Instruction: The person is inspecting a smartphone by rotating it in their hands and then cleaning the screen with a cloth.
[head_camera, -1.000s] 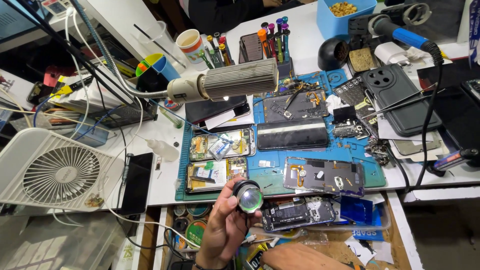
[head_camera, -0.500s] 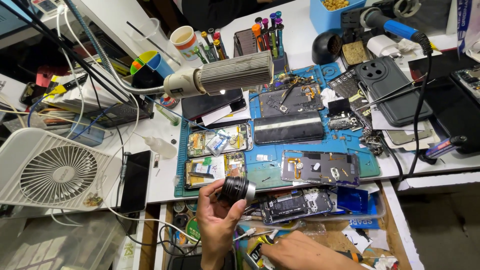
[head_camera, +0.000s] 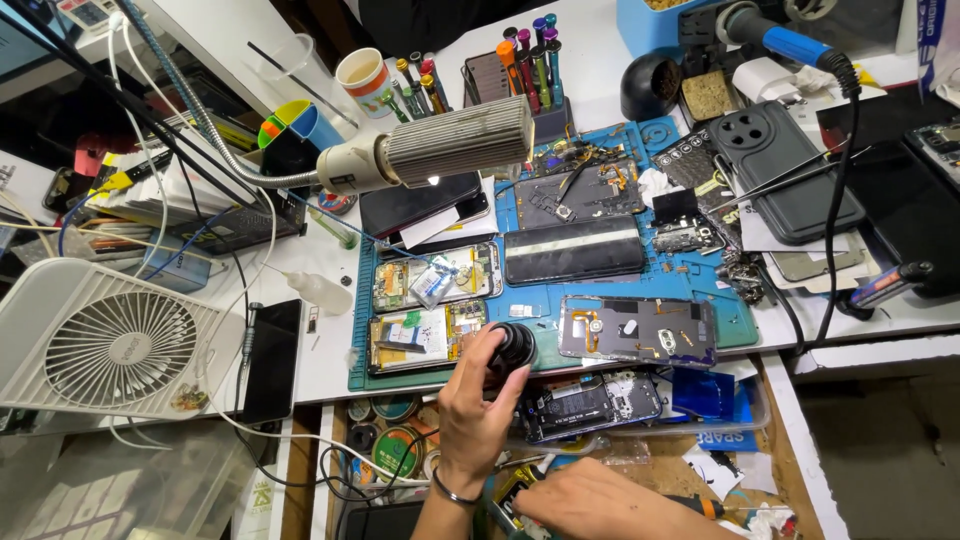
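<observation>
My left hand (head_camera: 480, 400) grips a small round black magnifier loupe (head_camera: 512, 348) and holds it just above the front edge of the blue work mat (head_camera: 620, 285). Right beside it lie two opened phones (head_camera: 425, 335) with their insides showing, and a bare phone frame (head_camera: 638, 330) to the right. My right hand (head_camera: 590, 498) rests low at the bottom of the view, over a drawer of parts, next to a tool with an orange and black handle (head_camera: 705, 507). What its fingers hold is hidden.
A gooseneck lamp (head_camera: 440, 152) hangs over the mat. A white desk fan (head_camera: 115, 345) stands at the left, with a dark phone (head_camera: 270, 360) beside it. Screwdrivers (head_camera: 525, 50), a cup (head_camera: 362, 75), a soldering handle (head_camera: 785, 40) and a dark phone case (head_camera: 785, 170) crowd the back.
My left hand has turned the loupe from lens-up to lying on its side and lifted it slightly toward the mat. The view has shifted a little.
</observation>
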